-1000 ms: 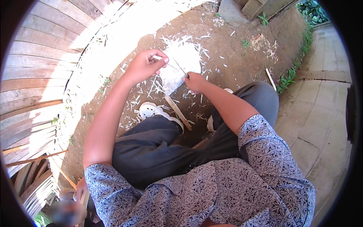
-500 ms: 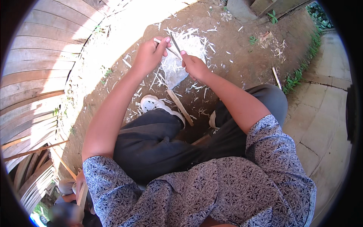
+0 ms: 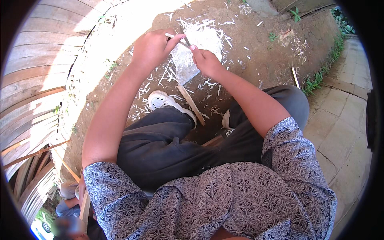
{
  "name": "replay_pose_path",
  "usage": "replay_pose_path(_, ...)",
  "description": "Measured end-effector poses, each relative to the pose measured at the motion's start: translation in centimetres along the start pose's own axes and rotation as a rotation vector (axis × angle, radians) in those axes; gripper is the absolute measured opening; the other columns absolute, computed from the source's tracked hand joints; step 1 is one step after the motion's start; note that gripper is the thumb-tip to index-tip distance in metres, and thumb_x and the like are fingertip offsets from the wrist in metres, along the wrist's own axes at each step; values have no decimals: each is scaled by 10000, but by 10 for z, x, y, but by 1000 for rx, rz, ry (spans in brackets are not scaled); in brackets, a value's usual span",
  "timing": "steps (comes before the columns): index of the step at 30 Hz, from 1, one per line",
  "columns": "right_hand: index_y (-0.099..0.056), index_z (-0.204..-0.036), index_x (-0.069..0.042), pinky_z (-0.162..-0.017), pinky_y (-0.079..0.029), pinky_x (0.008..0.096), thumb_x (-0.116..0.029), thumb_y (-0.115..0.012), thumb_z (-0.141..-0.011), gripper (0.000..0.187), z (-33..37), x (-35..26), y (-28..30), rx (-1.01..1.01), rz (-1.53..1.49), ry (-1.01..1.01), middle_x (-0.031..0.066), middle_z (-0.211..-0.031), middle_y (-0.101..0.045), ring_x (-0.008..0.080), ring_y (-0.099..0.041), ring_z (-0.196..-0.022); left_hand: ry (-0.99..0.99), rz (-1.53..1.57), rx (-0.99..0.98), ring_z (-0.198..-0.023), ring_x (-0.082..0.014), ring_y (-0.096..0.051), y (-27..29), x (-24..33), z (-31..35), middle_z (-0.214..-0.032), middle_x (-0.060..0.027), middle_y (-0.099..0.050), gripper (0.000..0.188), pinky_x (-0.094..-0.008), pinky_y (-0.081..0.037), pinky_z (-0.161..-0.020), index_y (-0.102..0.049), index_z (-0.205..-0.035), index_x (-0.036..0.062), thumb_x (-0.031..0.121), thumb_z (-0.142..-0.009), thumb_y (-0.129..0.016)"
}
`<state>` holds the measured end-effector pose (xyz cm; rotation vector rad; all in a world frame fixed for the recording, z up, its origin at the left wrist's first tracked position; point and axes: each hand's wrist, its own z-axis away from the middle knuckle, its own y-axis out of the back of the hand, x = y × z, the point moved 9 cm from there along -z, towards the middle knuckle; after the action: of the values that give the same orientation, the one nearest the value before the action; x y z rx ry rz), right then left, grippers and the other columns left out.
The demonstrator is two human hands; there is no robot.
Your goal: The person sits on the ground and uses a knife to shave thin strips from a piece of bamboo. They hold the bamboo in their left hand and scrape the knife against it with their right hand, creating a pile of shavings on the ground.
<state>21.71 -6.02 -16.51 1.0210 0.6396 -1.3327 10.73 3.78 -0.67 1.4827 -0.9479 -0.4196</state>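
My left hand [image 3: 151,49] is closed around a thin pale wooden stick [image 3: 173,37], the back of the hand turned up. Facing it, my right hand [image 3: 207,63] grips a knife [image 3: 185,40] with a narrow dark blade; its handle is hidden in my fist. Blade and stick cross between the two hands, apparently touching. Below them lies a pale, flat, whitish slab or sheet [image 3: 185,74], with several curled wood shavings [image 3: 200,26] on and around it.
A split piece of wood [image 3: 191,105] lies on the dirt between my white shoes [image 3: 159,99]. Wooden slats [image 3: 38,64] rise on the left, and paving [image 3: 340,108] runs along the right. Another person [image 3: 69,224] is at lower left, near long wooden strips.
My left hand has rolled over and shifted slightly left and away from me, tilting the stick. My right hand stays nearly in place with the knife.
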Motion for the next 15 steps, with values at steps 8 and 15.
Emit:
replay_pose_path(8,-677,-902,11,-699,-556,424,-589,-388,-1059,684,-5,76,20,-64,330,-289,153,-765,-670,294,-679,-672,121,48,-179,-571,-309,-603,-7,-12,2,-592,-134,-600,507,-418,-492,-596,-728,-917,74,523,-1046,-533)
replay_pose_path(15,-486,-1421,-67,-530,-554,327,-474,-452,-1073,537,-6,19,15,-24,-53,-136,93,-805,-707,172,-629,-540,228,195,-243,-635,-331,-647,-9,-25,0,-622,-148,-624,468,-426,-503,-621,-727,-981,86,479,-1071,-491)
